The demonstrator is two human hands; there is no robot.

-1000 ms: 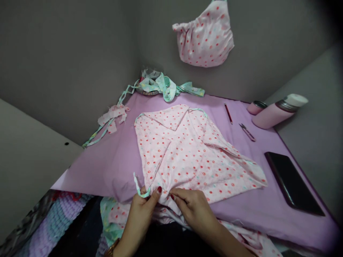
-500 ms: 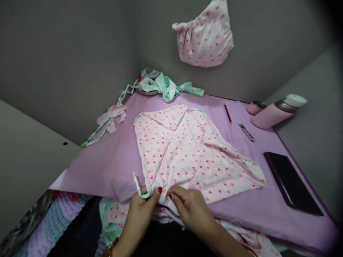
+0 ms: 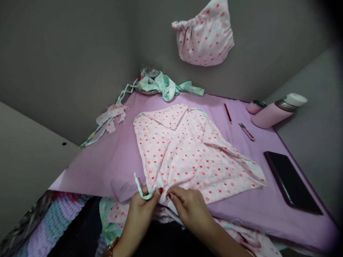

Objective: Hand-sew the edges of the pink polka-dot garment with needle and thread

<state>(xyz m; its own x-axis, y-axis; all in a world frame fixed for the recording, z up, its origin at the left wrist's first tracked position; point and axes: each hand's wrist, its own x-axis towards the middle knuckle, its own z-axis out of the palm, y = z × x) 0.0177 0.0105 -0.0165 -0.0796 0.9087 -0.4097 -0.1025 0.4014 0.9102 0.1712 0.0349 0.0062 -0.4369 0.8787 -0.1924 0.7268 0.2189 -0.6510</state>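
A pink fabric piece with small red flowers (image 3: 184,146) lies spread on the purple cloth, its near edge gathered between my hands. My left hand (image 3: 143,207) pinches that edge, and a thin mint-green fabric strip (image 3: 138,185) curls up out of its fingers. Close beside it, my right hand (image 3: 189,205) pinches the same edge between thumb and forefinger. Whether a needle or thread is in the right fingers cannot be made out. Folded flaps with mint edging show at the fabric's far corners. More flowered fabric hangs below my hands.
On the right of the purple cloth (image 3: 118,153) lie a dark phone-like slab (image 3: 292,182), thread snips (image 3: 247,132) and a red pencil (image 3: 227,113). A pink bottle (image 3: 276,113) stands behind them. Green fabric scraps (image 3: 166,87) lie at the back. A gathered flowered pouch (image 3: 205,39) hangs on the wall.
Almost nothing differs. The loose end of the mint strip and my left thumb have shifted very slightly; both hands keep their pinch on the fabric edge.
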